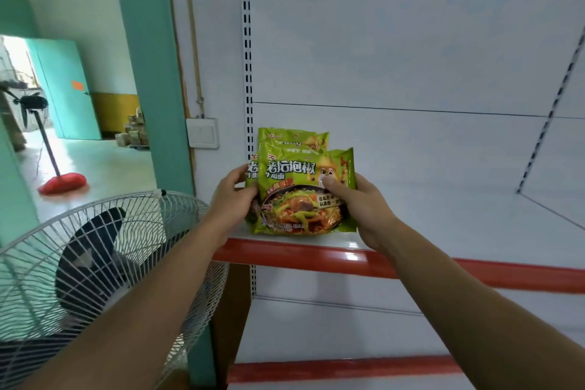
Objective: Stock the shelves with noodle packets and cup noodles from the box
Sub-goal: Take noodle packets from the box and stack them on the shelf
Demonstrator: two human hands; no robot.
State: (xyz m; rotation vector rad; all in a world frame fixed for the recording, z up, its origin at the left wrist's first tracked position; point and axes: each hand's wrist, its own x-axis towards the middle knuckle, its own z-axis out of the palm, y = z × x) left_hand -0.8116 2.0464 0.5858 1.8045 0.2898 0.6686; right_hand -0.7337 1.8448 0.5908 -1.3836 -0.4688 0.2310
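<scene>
Your left hand point(232, 196) and right hand point(364, 206) both clasp a bunch of green noodle packets point(304, 190), standing upright at the left end of the white shelf point(443, 225) with the red front edge; a fan point(95, 269) stands lower left.

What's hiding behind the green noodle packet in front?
Behind the front noodle packet more green packets of the same kind peek out at the top and left edge. At least two show; the front one covers the rest. Both hands, left hand and right hand, hold the stack.
</scene>
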